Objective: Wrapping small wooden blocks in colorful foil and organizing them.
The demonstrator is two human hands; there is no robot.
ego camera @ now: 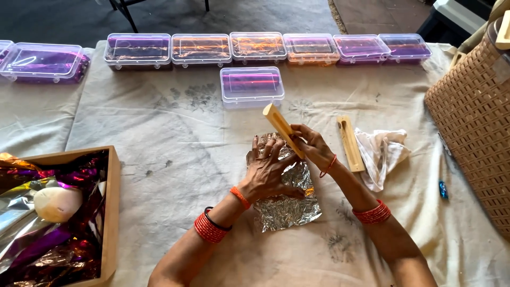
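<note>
A: Near left: wooden tray (pixel 111 212) heaped with purple and gold foil scraps (pixel 58 250) and a pale round lump (pixel 57 203).

B: Centre: left hand (pixel 268 172) spread flat, fingers apart, pressing crumpled silver foil sheet (pixel 287 204) against the cloth-covered table (pixel 175 154), seemingly to stop slipping.

A: Right hand (pixel 313 146)?

B: Fingers clamped around wooden mould block (pixel 284 130), lower end on the foil's far edge; long axis tilted, upper end pointing far-left.

A: Right of that: second wooden piece (pixel 350 143), lengthwise near-to-far, beside white rag (pixel 382 154); woven basket (pixel 473 122) at right edge.

B: Far: row of clear lidded boxes (pixel 255 48) with purple and orange contents; one more box (pixel 252 85) set nearer.
</note>
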